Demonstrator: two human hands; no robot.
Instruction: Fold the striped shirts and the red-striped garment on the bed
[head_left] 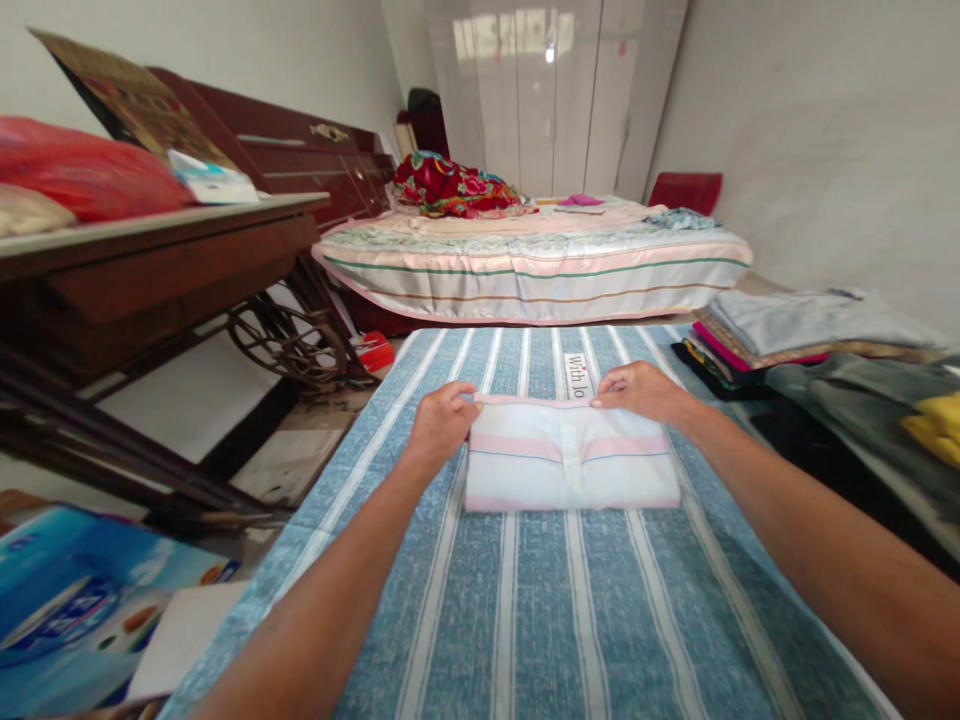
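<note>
A white shirt with pink stripes and thin blue lines [517,475] lies folded into a flat rectangle on a blue cloth with white stripes [540,620]. A pale placket runs down its middle. At its far left corner, my left hand [442,425] pinches the edge between thumb and fingers. My right hand [637,392] pinches the same far edge, right of the middle. Printed letters on the cloth [576,375] show just beyond the shirt, partly covered by it.
Folded clothes [802,320] are stacked on the right, with darker garments [847,410] nearer me. A bed [525,260] stands beyond the cloth-covered surface. On the left are a treadle sewing table [165,270] and a blue package [90,600].
</note>
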